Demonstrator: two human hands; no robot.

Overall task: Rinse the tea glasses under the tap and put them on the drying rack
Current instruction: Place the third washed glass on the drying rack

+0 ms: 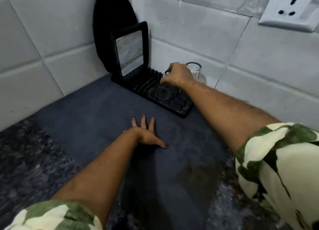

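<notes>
The left hand [146, 134] is lying flat, palm down, on the desk [89, 119], its fingers spreading straight forward and the thumb pointing out to the right. The left arm is reaching in from the lower left, bare below a short patterned sleeve. The right hand [177, 75] is reaching further forward with its back facing up and its fingers curling down around a glass [163, 91]. The right arm is stretching in from the right, almost straight, also bare below a patterned sleeve.
</notes>
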